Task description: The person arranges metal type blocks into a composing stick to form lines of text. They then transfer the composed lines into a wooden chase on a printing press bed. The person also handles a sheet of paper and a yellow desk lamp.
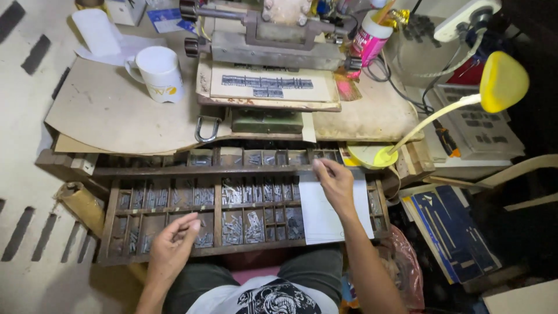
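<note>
type tray point(110, 221) on lap, wooden, many small compartments with metal sorts. left hand point(172, 244) over lower left compartments, fingers curled, tips pinched together; whether sort held, cannot tell. right hand point(334, 181) at tray's upper right, fingers bent down onto top edge of white paper point(325, 218) lying on tray's right part; grip unclear. above tray: bench point(104, 110) with metal press point(273, 43), set type block point(266, 85) beneath it, white mug point(158, 72) at left. yellow lamp point(503, 81) at right, blue folders point(450, 227) below.
</note>
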